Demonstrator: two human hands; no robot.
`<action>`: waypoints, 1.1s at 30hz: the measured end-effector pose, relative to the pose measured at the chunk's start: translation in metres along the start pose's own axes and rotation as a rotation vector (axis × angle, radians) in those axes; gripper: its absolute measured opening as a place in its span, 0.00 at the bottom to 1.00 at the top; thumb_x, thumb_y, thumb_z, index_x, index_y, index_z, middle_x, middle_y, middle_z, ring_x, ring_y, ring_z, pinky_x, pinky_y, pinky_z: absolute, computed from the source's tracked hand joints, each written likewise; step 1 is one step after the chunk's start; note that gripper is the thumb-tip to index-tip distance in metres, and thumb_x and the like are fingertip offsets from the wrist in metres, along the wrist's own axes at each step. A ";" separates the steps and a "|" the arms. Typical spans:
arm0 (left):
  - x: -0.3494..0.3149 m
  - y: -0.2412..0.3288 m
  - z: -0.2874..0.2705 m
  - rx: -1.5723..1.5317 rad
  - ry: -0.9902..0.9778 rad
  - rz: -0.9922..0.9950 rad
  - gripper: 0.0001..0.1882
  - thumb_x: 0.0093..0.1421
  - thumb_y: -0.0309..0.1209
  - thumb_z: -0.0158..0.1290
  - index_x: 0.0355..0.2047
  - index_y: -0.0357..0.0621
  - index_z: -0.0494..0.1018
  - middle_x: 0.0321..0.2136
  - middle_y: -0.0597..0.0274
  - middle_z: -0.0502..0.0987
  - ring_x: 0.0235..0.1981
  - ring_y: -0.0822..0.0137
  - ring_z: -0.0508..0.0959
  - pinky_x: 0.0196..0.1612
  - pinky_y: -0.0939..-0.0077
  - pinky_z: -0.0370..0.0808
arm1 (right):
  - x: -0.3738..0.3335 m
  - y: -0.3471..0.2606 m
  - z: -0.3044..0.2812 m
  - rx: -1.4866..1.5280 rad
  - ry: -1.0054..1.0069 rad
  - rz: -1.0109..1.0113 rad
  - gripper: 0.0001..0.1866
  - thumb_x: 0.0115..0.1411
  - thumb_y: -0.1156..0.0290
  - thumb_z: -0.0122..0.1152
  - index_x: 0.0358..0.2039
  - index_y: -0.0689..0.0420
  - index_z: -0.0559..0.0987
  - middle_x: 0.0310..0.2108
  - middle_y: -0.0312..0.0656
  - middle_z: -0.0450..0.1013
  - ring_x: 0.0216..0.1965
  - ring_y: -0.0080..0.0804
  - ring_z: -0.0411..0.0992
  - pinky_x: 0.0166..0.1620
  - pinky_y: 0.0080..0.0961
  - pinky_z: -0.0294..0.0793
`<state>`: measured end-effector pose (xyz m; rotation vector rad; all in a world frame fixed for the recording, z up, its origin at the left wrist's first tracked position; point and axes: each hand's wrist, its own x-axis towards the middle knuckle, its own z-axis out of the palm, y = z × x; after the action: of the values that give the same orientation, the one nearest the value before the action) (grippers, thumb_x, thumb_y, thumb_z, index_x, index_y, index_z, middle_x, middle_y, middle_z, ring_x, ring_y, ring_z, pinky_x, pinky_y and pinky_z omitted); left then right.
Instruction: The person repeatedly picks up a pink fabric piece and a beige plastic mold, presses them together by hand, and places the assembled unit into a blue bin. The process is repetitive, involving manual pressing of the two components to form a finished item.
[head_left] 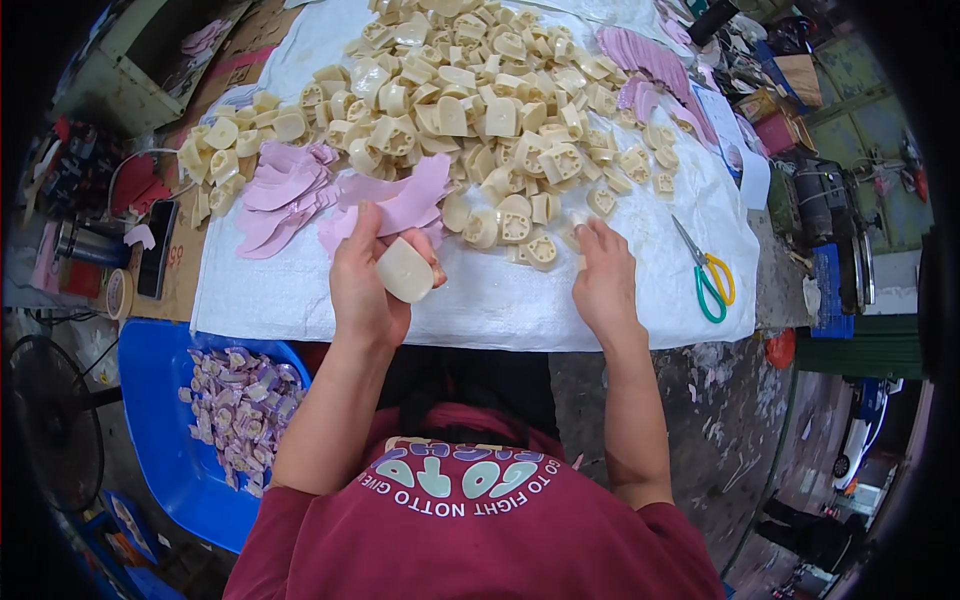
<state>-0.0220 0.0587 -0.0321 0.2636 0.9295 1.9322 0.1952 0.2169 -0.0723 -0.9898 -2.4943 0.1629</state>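
Left hand: we saw the left hand point(362, 275) curled around one cream piece point(405, 272), thumb on the left and fingertips at its right edge, its flat face turned up.
Right hand: we saw the right hand point(606, 285) partly bent, fingers pointing far, low over the cloth point(270, 305); we could not tell whether it gripped anything between thumb and fingers.
Cream piece: it was at the near side of the cloth, left of the right hand and well apart from it.
Heap: we saw more cream pieces in a heap point(470, 115) across the far middle, its near edge close to the right fingertips.
Pink sheets: one pink sheet point(405, 200) lay just beyond the left hand, beside a stack point(285, 195) to its left.
Scissors: the scissors point(703, 260) lay right of the right hand, untouched.
Tub: a blue tub point(150, 400) stood near left, holding purple scraps point(240, 410).
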 end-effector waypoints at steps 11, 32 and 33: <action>-0.023 -0.003 0.021 0.010 0.118 0.101 0.25 0.69 0.46 0.39 0.48 0.34 0.70 0.36 0.58 0.76 0.39 0.70 0.75 0.49 0.72 0.69 | -0.003 -0.163 -0.002 1.463 -0.224 0.299 0.25 0.57 0.79 0.60 0.56 0.64 0.68 0.39 0.42 0.75 0.38 0.22 0.73 0.42 0.19 0.72; -0.048 0.022 0.013 -0.119 0.003 -0.028 0.20 0.65 0.38 0.50 0.50 0.35 0.69 0.45 0.47 0.77 0.46 0.61 0.78 0.50 0.66 0.75 | 0.020 -0.142 -0.032 0.877 0.215 -0.406 0.16 0.44 0.85 0.63 0.35 0.61 0.72 0.38 0.49 0.76 0.38 0.46 0.75 0.42 0.34 0.75; -0.049 0.023 0.015 -0.113 0.003 -0.028 0.20 0.65 0.38 0.50 0.50 0.35 0.69 0.45 0.47 0.77 0.46 0.61 0.78 0.50 0.66 0.75 | 0.020 -0.142 -0.034 0.867 0.209 -0.408 0.16 0.44 0.85 0.63 0.35 0.61 0.72 0.38 0.49 0.76 0.38 0.45 0.75 0.42 0.34 0.75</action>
<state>-0.0038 0.0195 0.0036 0.1810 0.8189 1.9518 0.1088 0.1241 0.0036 -0.1274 -2.0290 0.8616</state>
